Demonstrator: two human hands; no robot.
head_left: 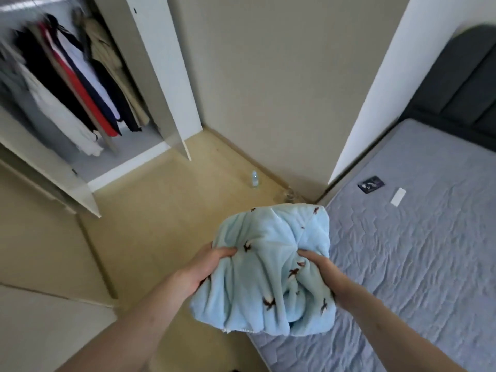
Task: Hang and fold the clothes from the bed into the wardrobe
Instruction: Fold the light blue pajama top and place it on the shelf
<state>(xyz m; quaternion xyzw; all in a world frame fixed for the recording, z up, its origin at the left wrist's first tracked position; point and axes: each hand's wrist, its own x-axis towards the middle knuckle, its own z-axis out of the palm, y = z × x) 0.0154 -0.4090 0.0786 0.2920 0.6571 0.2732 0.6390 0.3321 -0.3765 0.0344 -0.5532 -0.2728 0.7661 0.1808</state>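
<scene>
A folded light-blue fleece garment (271, 267) with small brown bird prints is held up in front of me, over the floor beside the bed's left edge. My left hand (206, 267) grips its left side, fingers curled into the fabric. My right hand (319, 269) grips its right side the same way. The wardrobe (150, 84) stands open at the upper left, with several dark, red and white garments (67, 84) hanging on its rail. The bed (418, 251), covered in a grey quilted sheet, fills the right side.
A small plastic bottle (254, 179) stands on the beige floor near the wall corner. A dark phone (371, 184) and a white card (398, 196) lie on the bed. The open wardrobe door (88, 200) juts out at left. A dark headboard (461, 84) is at top right.
</scene>
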